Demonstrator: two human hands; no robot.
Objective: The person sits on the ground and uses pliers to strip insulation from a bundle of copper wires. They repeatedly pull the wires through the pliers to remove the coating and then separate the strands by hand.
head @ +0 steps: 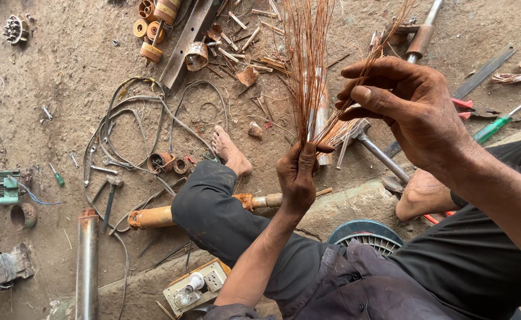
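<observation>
My left hand [297,175] is closed around the lower end of a bundle of thin copper wire strands [305,65] that fans upward. My right hand [404,108] is raised to the right of it, fingers bent, pinching a few strands [362,77] pulled aside from the bundle. I sit on the dirt floor in dark trousers, my bare feet [229,151] stretched out in front.
A hammer [374,148] lies under the hands. Grey cables [131,127], a rusty pipe [87,261], spools [154,26], a green-handled screwdriver [498,124], red-handled pliers [466,108], a socket box with bulb [196,285] and a blue fan cover [364,232] surround me.
</observation>
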